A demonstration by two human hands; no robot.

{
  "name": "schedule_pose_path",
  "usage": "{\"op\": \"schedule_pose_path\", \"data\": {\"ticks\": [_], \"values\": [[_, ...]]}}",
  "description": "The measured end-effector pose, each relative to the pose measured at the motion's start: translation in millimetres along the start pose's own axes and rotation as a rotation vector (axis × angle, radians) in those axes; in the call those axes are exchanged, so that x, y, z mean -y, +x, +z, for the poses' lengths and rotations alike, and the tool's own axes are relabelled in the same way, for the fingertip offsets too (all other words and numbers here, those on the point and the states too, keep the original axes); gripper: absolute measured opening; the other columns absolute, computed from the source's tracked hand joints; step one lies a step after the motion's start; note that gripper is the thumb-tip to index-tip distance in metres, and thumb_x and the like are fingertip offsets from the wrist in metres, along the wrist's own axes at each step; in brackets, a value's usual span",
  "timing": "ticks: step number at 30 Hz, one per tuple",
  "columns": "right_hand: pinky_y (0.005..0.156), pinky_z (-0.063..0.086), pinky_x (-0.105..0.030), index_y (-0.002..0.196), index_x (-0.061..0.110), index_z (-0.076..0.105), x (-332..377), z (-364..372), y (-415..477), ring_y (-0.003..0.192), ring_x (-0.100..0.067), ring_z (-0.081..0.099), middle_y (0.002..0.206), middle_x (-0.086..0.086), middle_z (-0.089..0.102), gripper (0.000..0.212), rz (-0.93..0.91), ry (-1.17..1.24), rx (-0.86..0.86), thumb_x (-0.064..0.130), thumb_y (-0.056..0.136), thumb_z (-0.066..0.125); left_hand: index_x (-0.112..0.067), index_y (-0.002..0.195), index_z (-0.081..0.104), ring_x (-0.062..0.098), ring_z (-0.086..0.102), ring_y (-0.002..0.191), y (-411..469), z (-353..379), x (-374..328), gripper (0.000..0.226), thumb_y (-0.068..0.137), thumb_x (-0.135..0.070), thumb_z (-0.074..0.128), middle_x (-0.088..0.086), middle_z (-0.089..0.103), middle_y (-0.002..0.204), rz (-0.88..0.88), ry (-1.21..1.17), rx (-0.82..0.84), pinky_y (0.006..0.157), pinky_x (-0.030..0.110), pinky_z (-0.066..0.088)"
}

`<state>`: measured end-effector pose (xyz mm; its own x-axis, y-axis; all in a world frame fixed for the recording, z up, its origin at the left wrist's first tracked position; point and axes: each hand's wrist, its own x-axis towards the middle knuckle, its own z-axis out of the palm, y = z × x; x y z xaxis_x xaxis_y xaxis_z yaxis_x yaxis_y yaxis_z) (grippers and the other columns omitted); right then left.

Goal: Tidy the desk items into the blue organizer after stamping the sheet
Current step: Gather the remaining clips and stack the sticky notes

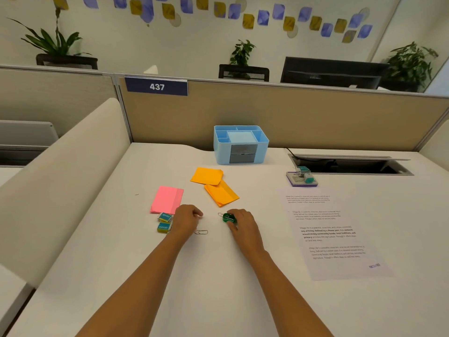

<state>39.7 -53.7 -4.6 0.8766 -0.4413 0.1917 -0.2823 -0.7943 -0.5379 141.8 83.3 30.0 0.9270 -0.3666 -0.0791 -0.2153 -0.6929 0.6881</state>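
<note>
The blue organizer stands at the back of the desk with two grey drawers in front. My right hand grips a small green object, with a paper clip lying just left of it. My left hand has its fingers curled with the tips pinched together near the desk; what they hold is too small to tell. Another paper clip lies beside my left wrist. Two small teal boxes sit left of that hand. The printed sheet lies on the right, a stamp mark near its lower corner.
A pink note pad and two orange note pads lie in the middle of the desk. A stamp and ink pad sit near an open cable tray at the back right. A tan partition runs behind the desk.
</note>
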Motion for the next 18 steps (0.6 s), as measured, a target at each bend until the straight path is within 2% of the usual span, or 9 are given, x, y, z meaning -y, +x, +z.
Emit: {"op": "schedule_pose_path", "data": {"ticks": [4, 6, 8, 10, 13, 15, 16, 18], "values": [[0.091, 0.044, -0.025, 0.126, 0.012, 0.055, -9.4, -6.0, -1.7, 0.113, -0.019, 0.050, 0.122, -0.005, 0.059, 0.032, 0.111, 0.024, -0.164, 0.012, 0.094, 0.052, -0.002, 0.105, 0.067, 0.025, 0.063, 0.092, -4.4, -8.0, -1.9, 0.024, 0.092, 0.000, 0.047, 0.016, 0.066, 0.110, -0.134, -0.284, -0.029, 0.085, 0.029, 0.049], [0.093, 0.044, -0.026, 0.127, 0.011, 0.055, -14.7, -7.5, -2.3, 0.114, -0.020, 0.049, 0.123, -0.006, 0.058, 0.033, 0.148, 0.010, -0.183, 0.011, 0.094, 0.053, 0.001, 0.111, 0.064, 0.020, 0.059, 0.087, -4.9, -13.4, -3.2, 0.026, 0.093, 0.001, 0.045, 0.016, 0.065, 0.108, -0.222, -0.478, -0.005, 0.083, 0.025, 0.049], [0.095, 0.044, -0.026, 0.129, 0.011, 0.054, -15.3, -7.2, -3.2, 0.117, -0.019, 0.048, 0.127, -0.006, 0.057, 0.036, 0.164, 0.000, -0.177, 0.014, 0.093, 0.054, 0.003, 0.116, 0.061, 0.017, 0.056, 0.081, -3.1, -19.7, -3.7, 0.028, 0.093, 0.002, 0.044, 0.017, 0.064, 0.101, -0.317, -0.701, 0.047, 0.070, 0.017, 0.053], [0.097, 0.044, -0.027, 0.127, 0.011, 0.055, -10.3, -5.9, -2.3, 0.119, -0.020, 0.047, 0.128, -0.005, 0.056, 0.036, 0.151, -0.008, -0.209, 0.016, 0.092, 0.057, 0.004, 0.119, 0.058, 0.011, 0.052, 0.070, -3.6, -27.8, -6.9, 0.030, 0.094, 0.003, 0.042, 0.010, 0.059, 0.086, -0.421, -0.928, 0.127, 0.054, 0.011, 0.052], [0.094, 0.048, -0.030, 0.122, 0.010, 0.060, 5.9, -5.4, 3.4, 0.116, -0.023, 0.051, 0.124, -0.009, 0.059, 0.031, 0.030, -0.036, -0.237, 0.015, 0.091, 0.058, 0.005, 0.121, 0.054, 0.010, 0.048, 0.065, -4.8, -35.8, -9.0, 0.029, 0.093, -0.001, 0.046, 0.008, 0.056, 0.081, -0.529, -1.154, 0.173, 0.045, 0.013, 0.052], [0.097, 0.044, -0.029, 0.128, 0.010, 0.055, 17.0, -3.6, 9.0, 0.120, -0.023, 0.050, 0.128, -0.010, 0.057, 0.034, -0.048, -0.083, -0.118, 0.017, 0.095, 0.053, 0.005, 0.121, 0.053, 0.012, 0.048, 0.064, -3.3, -35.6, -6.3, 0.034, 0.089, -0.008, 0.057, 0.008, 0.054, 0.076, -0.532, -1.095, 0.159, 0.048, 0.019, 0.051], [0.099, 0.043, -0.028, 0.131, 0.011, 0.052, 20.9, -2.1, 11.8, 0.122, -0.022, 0.049, 0.131, -0.009, 0.055, 0.036, -0.063, -0.111, -0.043, 0.019, 0.096, 0.049, 0.005, 0.120, 0.053, 0.015, 0.049, 0.065, -2.3, -34.6, -4.7, 0.038, 0.088, -0.014, 0.059, 0.009, 0.055, 0.076, -0.490, -0.944, 0.142, 0.056, 0.023, 0.049], [0.100, 0.041, -0.027, 0.132, 0.012, 0.052, 24.7, 0.9, 17.6, 0.124, -0.021, 0.047, 0.135, -0.007, 0.052, 0.035, -0.067, -0.158, 0.064, 0.019, 0.099, 0.044, 0.000, 0.114, 0.060, 0.021, 0.054, 0.082, -3.7, -31.9, -1.6, 0.037, 0.088, -0.026, 0.061, 0.011, 0.061, 0.093, -0.259, -0.424, 0.112, 0.072, 0.028, 0.041]]}}
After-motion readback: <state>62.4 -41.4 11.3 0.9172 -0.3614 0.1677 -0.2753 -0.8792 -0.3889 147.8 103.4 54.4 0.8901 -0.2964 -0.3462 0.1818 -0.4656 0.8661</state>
